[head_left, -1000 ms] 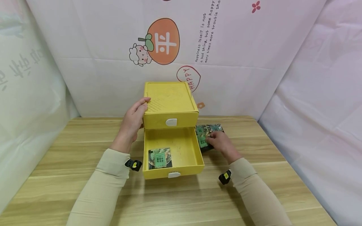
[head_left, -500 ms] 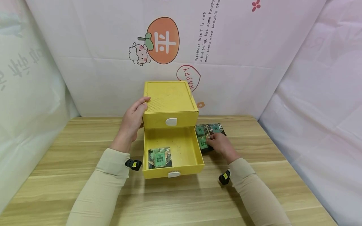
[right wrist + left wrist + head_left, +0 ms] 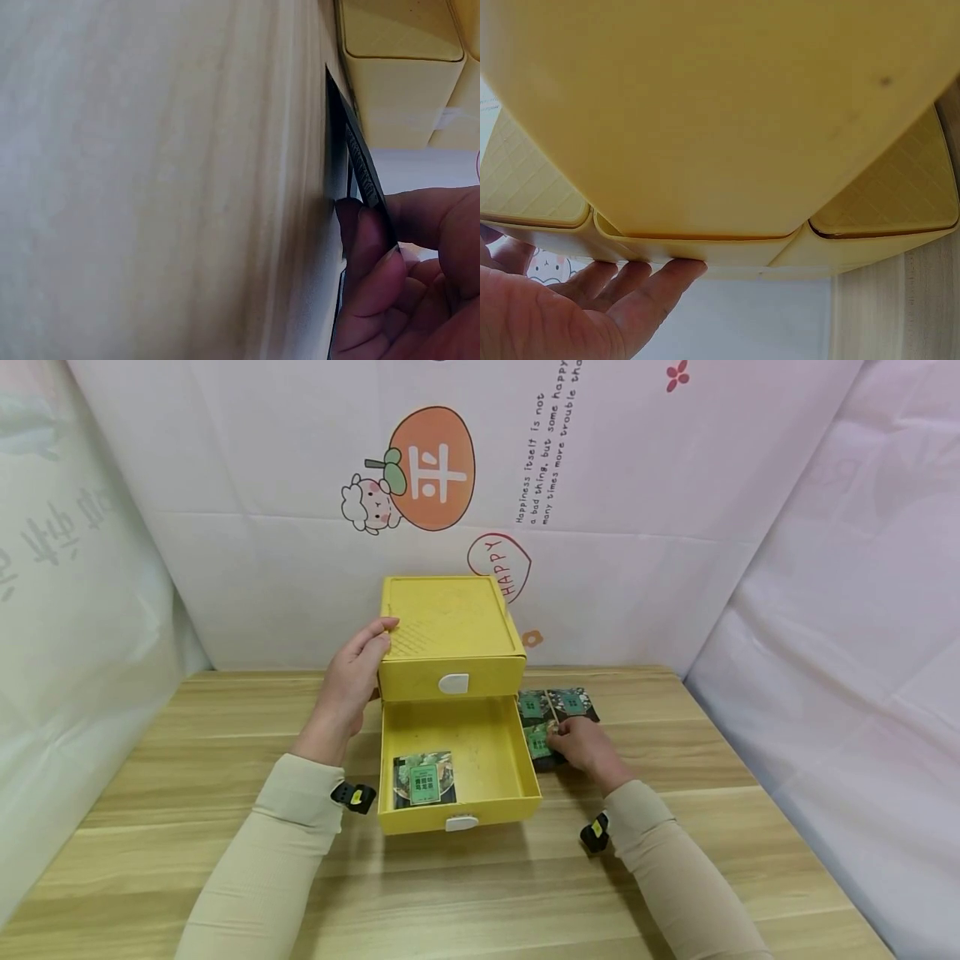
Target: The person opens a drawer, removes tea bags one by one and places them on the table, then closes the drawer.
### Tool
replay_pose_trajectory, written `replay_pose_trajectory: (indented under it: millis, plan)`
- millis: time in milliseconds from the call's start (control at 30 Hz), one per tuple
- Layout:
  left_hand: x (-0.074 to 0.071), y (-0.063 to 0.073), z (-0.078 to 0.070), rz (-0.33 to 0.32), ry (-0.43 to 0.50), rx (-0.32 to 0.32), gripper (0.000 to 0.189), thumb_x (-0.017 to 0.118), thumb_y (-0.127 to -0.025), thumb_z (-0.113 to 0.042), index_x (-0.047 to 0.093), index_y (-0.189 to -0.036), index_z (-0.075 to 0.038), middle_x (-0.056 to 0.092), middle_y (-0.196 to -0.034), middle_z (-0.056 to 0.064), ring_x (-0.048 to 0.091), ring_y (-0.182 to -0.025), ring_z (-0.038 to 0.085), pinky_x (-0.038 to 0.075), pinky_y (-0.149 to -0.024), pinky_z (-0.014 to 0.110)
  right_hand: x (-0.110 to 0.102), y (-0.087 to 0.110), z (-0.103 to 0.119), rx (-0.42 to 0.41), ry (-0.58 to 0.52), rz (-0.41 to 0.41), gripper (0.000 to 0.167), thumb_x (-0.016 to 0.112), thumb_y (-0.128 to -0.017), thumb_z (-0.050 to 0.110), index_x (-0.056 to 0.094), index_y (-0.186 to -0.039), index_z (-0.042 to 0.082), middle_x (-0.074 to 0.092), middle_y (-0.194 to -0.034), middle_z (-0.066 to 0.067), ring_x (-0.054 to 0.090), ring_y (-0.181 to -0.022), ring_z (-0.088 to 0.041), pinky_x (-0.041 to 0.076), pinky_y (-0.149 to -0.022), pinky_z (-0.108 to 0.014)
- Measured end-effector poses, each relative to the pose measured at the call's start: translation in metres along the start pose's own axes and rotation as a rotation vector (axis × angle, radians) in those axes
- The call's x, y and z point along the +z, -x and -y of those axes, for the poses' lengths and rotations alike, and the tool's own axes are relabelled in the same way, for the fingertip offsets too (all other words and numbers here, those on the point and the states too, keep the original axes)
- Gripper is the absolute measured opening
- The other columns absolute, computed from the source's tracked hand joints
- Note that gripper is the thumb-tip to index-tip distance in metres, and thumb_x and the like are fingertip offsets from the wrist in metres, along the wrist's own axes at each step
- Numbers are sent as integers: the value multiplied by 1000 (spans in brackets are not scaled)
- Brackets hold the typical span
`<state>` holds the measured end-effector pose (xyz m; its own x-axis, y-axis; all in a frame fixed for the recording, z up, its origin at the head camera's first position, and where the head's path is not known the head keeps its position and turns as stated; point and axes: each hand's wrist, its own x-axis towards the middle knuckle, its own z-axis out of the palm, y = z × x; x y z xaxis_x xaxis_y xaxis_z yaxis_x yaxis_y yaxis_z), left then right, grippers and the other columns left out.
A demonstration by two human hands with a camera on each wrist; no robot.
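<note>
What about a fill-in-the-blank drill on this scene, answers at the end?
The left hand touches a cabinet coloured ____.
Its ____ drawer is pulled open.
The number of packets showing in that drawer is ____.
The right hand pinches another packet, to the drawer's ____.
Missing: yellow; lower; one; right.
</note>
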<state>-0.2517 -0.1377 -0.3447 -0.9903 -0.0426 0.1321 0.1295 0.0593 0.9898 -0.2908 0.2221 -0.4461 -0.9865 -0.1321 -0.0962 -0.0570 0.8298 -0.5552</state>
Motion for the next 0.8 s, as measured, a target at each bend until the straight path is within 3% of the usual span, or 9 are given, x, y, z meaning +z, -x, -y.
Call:
replay_pose_trajectory:
  millis: [533,800]
  plan:
    - [0,-1,1,0,3,-1,46,44,-109,-45,54,-152,-30,36,-167,-7,48,-137,27,47,-105,58,3,1,0,-6,148,8,43,62,-95,25,41,-58,18,37,-55,5,39,-52,-14,33,-55,-30]
    - [0,-1,0,-3,-1,-1,46,45,-109,-44,54,-152,-29,36,-167,-7,45,-141,26,46,-106,59,5,0,0,31,199,-3,43,61,-94,26,40,-57,18,37,-56,4,41,-54,-15,33,-56,-31]
